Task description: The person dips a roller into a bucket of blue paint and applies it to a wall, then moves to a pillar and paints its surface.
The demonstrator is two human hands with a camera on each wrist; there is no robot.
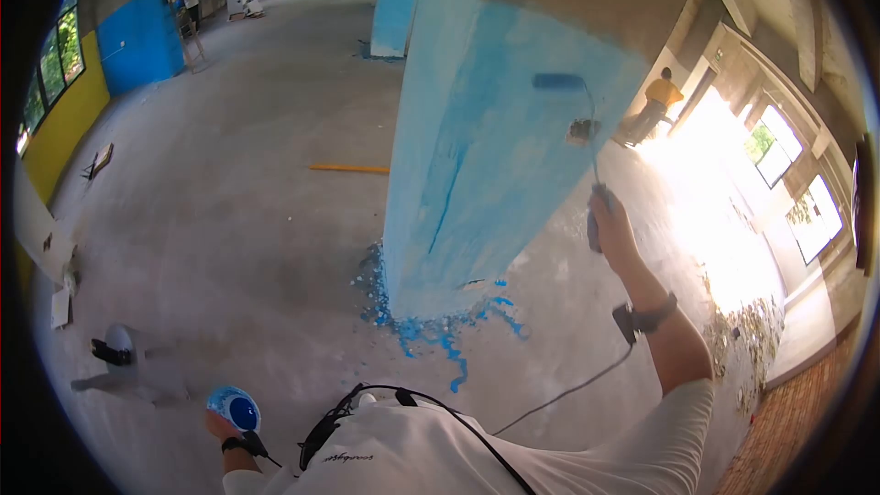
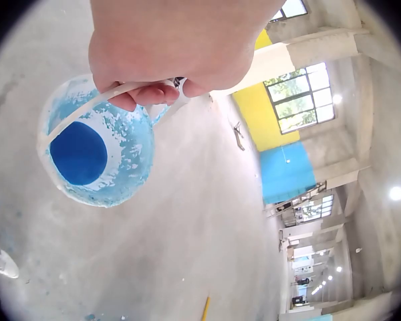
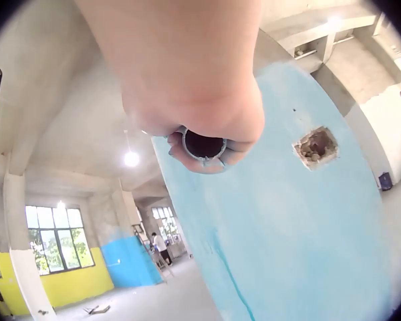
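Observation:
My right hand [image 1: 612, 227] grips the handle of a paint roller [image 1: 557, 82], whose blue sleeve is raised in front of the light-blue pillar [image 1: 513, 156]. In the right wrist view, the fingers of that hand [image 3: 200, 110] curl round the hollow end of the handle [image 3: 185, 142]; the sleeve is hidden there. Low on the left, my left hand [image 1: 218, 425] holds a paint bucket [image 1: 220, 397] by its handle. The left wrist view shows curled fingers under the white bail [image 2: 87, 107], with dark blue paint [image 2: 79, 154] in the bottom of the bucket.
A square hole [image 3: 316, 147] is broken into the pillar. Wet blue paint spatters [image 1: 449, 348] lie round its base. A yellow stick [image 1: 348, 168] is on the concrete floor. Behind stand a ladder [image 1: 188, 27], a person in yellow [image 1: 662, 92] and another blue pillar [image 1: 396, 5].

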